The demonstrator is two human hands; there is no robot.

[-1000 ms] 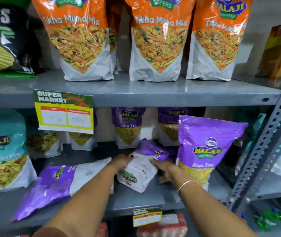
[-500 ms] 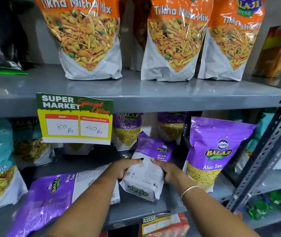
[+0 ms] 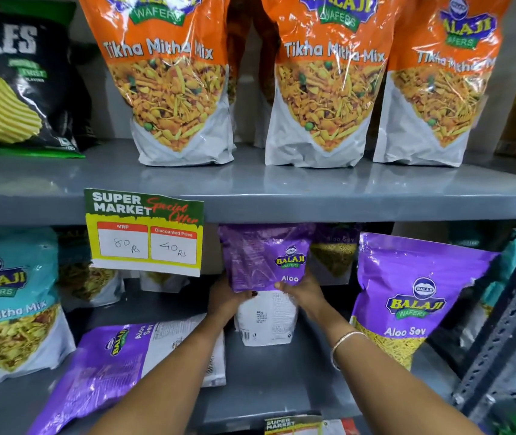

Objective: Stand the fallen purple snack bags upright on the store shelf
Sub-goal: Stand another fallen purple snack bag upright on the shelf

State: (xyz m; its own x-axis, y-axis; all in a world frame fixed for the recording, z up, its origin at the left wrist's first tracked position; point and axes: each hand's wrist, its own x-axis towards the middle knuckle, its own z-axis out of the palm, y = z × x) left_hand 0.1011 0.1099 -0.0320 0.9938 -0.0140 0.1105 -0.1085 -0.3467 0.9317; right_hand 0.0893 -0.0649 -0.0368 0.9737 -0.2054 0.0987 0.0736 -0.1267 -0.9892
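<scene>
With both hands, left [image 3: 226, 298] and right [image 3: 305, 293], gripping one purple bag [image 3: 264, 277] upright, we judge settling its base on the shelf [image 3: 281, 372] comes next.

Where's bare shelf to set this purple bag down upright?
Bare grey shelf lies right under the held purple bag, between the fallen purple bag and the upright Aloo Sev bag. Behind, more bags crowd the back row.

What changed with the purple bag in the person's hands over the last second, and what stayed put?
The held purple bag was raised from lying tilted to upright, back panel facing out, with left hand and right hand keeping their grip on its sides. The fallen purple bag stays flat; the standing Aloo Sev bag is unmoved.
</scene>
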